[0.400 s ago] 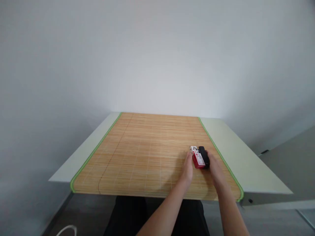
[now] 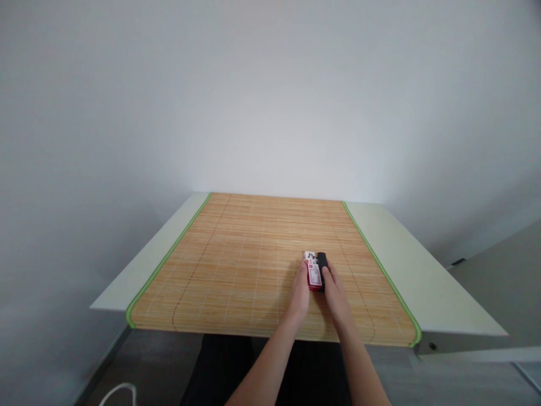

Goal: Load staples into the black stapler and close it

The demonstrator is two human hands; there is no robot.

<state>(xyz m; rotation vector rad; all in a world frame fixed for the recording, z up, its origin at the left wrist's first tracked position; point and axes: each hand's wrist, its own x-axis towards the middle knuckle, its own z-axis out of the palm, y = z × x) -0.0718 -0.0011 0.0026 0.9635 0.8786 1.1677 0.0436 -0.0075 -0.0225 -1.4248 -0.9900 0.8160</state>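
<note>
A small red-and-white box (image 2: 314,275) with a printed label lies on the bamboo mat (image 2: 245,254). At its far end is a white printed part (image 2: 310,256); whether this is a separate box I cannot tell. A black oblong object (image 2: 322,262) lies against the box's right side, its kind unclear. My left hand (image 2: 300,290) is closed against the left side of the box. My right hand (image 2: 336,292) grips the black object from the right, fingers partly over it. Between them, my two palms squeeze both things side by side.
The mat has green edging (image 2: 372,259) and covers the middle of a white table (image 2: 418,270). A pale wall (image 2: 270,101) stands behind. On the floor at lower left shows a white cable (image 2: 120,388). My legs are under the table's front edge.
Both hands have moved left across the mat, carrying or sliding the box and the black object with them. The two things now point more straight away from me.
</note>
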